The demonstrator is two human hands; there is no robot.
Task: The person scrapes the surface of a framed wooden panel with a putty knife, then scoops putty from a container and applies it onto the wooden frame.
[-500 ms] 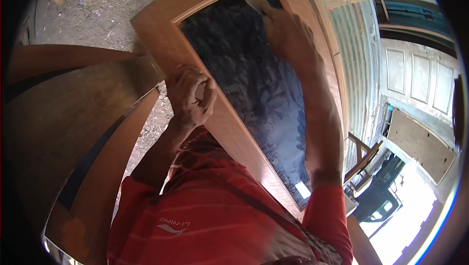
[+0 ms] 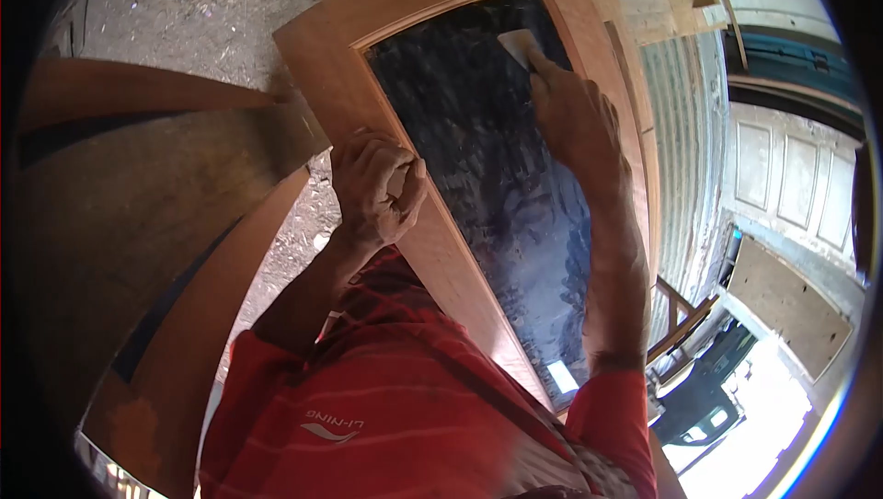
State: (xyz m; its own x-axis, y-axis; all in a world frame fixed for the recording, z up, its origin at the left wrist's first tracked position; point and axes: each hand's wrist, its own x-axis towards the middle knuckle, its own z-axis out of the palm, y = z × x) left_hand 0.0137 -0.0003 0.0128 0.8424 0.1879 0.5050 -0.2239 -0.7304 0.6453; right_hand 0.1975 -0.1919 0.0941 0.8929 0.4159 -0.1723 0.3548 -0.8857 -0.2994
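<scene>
A wooden frame surrounds a dark, smeared panel in front of me. My right hand grips a small flat scraper, whose pale blade lies against the upper part of the panel. My left hand is closed at the frame's left side, fingers curled; whether anything is inside them is hidden. A bright reflection shows near the panel's lower end.
Large curved wooden boards stand close on the left. Corrugated metal sheeting runs along the right, with a timber piece jutting near it. A pale panelled door is farther right.
The scraper in my right hand has moved slightly down relative to the panel. The whole view has shifted, with the frame lower and farther right. My left hand keeps its place on the frame.
</scene>
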